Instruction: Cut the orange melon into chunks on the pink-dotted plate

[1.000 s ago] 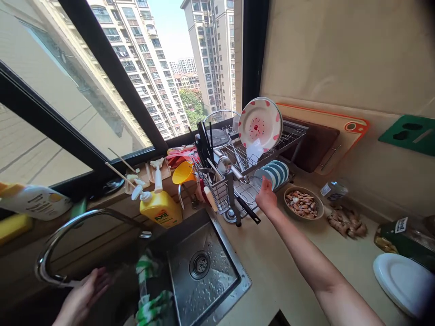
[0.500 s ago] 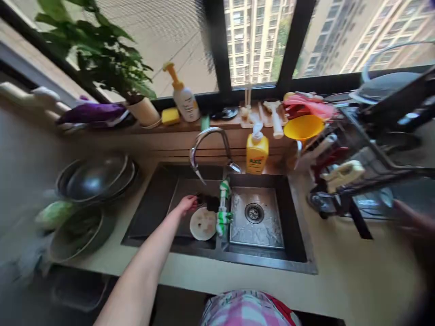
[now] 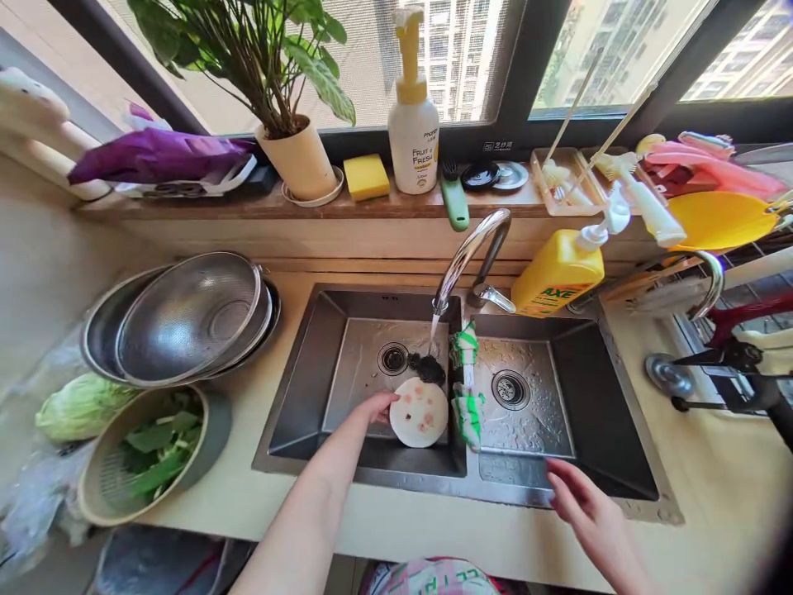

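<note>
While water is let fall from a faucet (image 3: 472, 252) into the left basin of a steel sink (image 3: 297, 388), a white plate (image 3: 420, 411) is seen in that basin, its spotted face up, with the left hand (image 3: 375, 409) laid against its edge, fingers together, nothing pinched. A dark wad (image 3: 426, 368) is seen touching the plate's far rim, and a green-striped cloth (image 3: 467, 413) is draped over the divider just beside it. The right hand (image 3: 588, 512) is held spread above the right basin's front edge, well apart from the plate.
</note>
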A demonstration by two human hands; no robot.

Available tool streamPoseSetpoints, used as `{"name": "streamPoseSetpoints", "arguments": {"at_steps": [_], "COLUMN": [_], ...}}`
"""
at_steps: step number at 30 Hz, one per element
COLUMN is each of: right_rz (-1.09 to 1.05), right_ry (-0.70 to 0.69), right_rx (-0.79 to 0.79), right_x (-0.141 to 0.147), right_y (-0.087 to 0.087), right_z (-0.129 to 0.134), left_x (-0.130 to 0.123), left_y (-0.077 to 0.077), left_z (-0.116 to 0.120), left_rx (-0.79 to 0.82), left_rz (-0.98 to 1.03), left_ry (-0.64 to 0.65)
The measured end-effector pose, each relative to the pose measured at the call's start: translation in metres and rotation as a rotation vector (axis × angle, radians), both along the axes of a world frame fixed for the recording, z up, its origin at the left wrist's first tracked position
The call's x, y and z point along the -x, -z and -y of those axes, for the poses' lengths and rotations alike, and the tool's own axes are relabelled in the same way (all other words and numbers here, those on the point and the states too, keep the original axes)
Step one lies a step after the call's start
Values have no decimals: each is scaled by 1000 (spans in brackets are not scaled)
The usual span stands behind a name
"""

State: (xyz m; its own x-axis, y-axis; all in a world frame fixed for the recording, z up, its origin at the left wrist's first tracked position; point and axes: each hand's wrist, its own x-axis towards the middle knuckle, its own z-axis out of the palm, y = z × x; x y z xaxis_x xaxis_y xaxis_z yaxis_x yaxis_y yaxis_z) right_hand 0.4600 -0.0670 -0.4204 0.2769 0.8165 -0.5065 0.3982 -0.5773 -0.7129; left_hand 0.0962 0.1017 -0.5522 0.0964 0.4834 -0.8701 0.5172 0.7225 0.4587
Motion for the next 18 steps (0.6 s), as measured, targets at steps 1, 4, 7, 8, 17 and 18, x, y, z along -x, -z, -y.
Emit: {"name": "streamPoseSetpoints", "arguments": {"at_steps": [1, 4, 7, 8, 17, 18], "right_rz": [-22, 69, 164, 192, 261, 206], "right_ry": [-33, -162, -271, -298, -601, -669], "right_rx": [-2, -151, -244, -217, -310, -376], "right_x": [17, 67, 96, 100, 114, 125], "right_y": [7, 25, 36, 37, -41, -44], "right_z": [-11, -47, -74, -80, -130, -139], "left_x": [-3, -19, -26, -24, -8, -15], "left_y": [2, 2, -8, -14, -98, -103], "left_z": [0, 4, 8, 8, -14, -16], "left_rx": [15, 6, -43, -62, -311, -362], "left_rz": [22, 75, 94, 99, 285, 312], "left_ry": [-2, -4, -13, -14, -270, -330]}}
